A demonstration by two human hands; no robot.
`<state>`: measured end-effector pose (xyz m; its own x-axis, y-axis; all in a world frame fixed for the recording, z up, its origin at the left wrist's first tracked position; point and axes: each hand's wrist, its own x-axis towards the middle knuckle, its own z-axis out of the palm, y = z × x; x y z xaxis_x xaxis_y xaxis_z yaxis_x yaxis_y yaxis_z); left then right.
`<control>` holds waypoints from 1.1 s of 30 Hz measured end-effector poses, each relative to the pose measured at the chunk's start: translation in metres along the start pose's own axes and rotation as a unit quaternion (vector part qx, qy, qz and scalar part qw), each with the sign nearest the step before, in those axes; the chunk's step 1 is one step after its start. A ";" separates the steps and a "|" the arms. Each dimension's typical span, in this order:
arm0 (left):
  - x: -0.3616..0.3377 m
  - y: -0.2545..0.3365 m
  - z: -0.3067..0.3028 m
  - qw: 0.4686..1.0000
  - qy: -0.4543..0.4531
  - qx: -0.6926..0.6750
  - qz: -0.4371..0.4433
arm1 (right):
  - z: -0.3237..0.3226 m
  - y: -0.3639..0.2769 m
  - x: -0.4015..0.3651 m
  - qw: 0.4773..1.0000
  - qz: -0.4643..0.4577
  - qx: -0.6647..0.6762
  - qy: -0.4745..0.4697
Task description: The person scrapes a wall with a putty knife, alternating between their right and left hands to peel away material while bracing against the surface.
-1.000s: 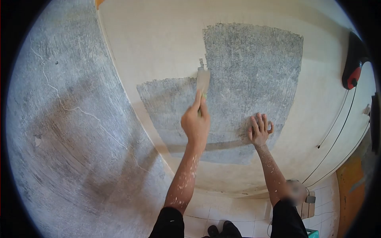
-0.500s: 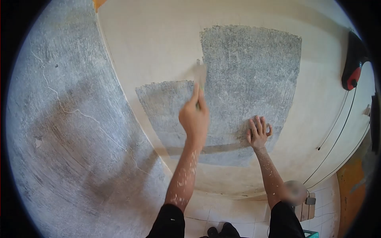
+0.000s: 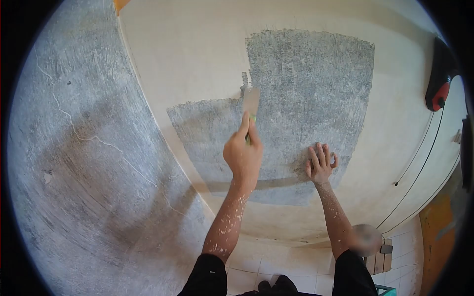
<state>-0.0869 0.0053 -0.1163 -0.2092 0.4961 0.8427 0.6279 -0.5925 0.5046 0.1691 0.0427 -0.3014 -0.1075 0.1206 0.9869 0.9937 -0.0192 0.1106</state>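
A putty knife (image 3: 251,102) with a flat blade and a partly green handle is gripped in my left hand (image 3: 243,153), its blade against the wall near the left edge of the taller scraped part. Grey, rough scraped surface (image 3: 311,89) spreads over the middle of the cream painted wall (image 3: 192,54). My right hand (image 3: 321,164) lies on the lower right of this grey area with its fingers spread, holding nothing. Pale flecks cover both forearms.
At left stands a grey wall (image 3: 89,163) with a thin crack. A black and red object (image 3: 439,93) with cables hangs at right. Below are a wooden stool (image 3: 379,261), a round blurred object (image 3: 366,240), a green item (image 3: 386,290) and floor tiles (image 3: 306,283).
The putty knife and my left hand have moved slightly down the wall. A small grey stripe of scraped surface now shows above the blade. My right hand has stayed in place.
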 end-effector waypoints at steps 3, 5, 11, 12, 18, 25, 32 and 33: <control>0.037 0.018 -0.004 1.000 0.012 0.012 0.025 | 0.000 -0.002 -0.001 1.000 -0.002 0.004 -0.003; 0.037 0.017 -0.008 1.000 -0.005 0.022 0.016 | 0.000 -0.001 0.002 1.000 -0.012 -0.005 -0.001; -0.003 -0.004 -0.003 0.999 -0.036 -0.014 -0.021 | 0.002 -0.002 0.000 1.000 0.000 -0.007 -0.001; 0.011 0.003 -0.002 0.999 -0.030 -0.026 -0.024 | 0.001 0.000 0.000 1.000 -0.001 -0.007 0.000; 0.046 0.015 -0.028 0.999 -0.037 0.005 -0.036 | -0.001 -0.005 -0.004 1.000 0.001 -0.001 -0.009; 0.008 0.004 -0.015 0.993 -0.083 -0.017 -0.086 | 0.000 -0.001 0.003 1.000 -0.017 -0.003 0.008; 0.110 0.053 -0.020 0.999 0.032 -0.027 0.007 | 0.001 0.001 0.001 1.000 -0.020 0.001 0.010; 0.106 0.051 -0.021 0.999 0.033 -0.017 0.015 | 0.003 -0.002 0.003 1.000 -0.018 0.004 0.012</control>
<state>-0.0931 0.0141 0.0032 -0.2409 0.4350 0.8676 0.6091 -0.6282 0.4841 0.1671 0.0455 -0.2992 -0.1431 0.0977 0.9849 0.9895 -0.0082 0.1445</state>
